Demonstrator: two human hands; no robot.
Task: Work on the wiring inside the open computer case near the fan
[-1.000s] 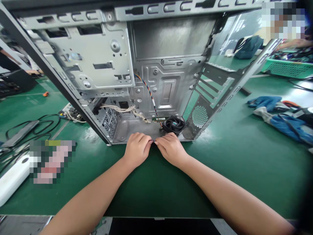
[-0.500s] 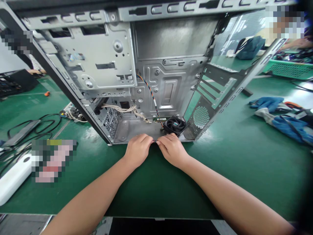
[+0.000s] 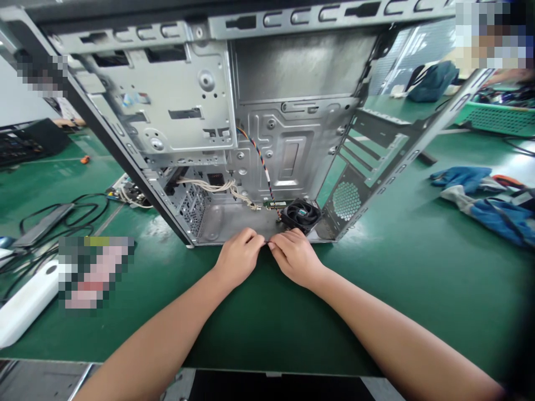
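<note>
An open computer case (image 3: 288,150) stands upright before me, its bare metal inside facing me. At its front lower edge, my left hand (image 3: 241,257) and my right hand (image 3: 297,257) meet with fingertips pinched almost together. A tiny dark piece shows between them; its kind is hidden by the fingers. Just behind my right hand a black cooling fan (image 3: 301,214) rests tilted on the case floor. Beside it lies a green memory module (image 3: 276,204). A multicoloured twisted cable (image 3: 262,159) hangs down toward the fan, and white wires (image 3: 228,188) run along the left.
Around the case spreads a green table (image 3: 267,317). To the left are a white power strip (image 3: 31,303), black cables and a circuit board (image 3: 129,192). On the right lie blue gloves (image 3: 497,209) and a green basket (image 3: 501,118). Another person is partly visible at the upper right.
The view has shifted slightly, so the scene sits a little further right. Both hands keep their pinch at the same spot on the case edge.
</note>
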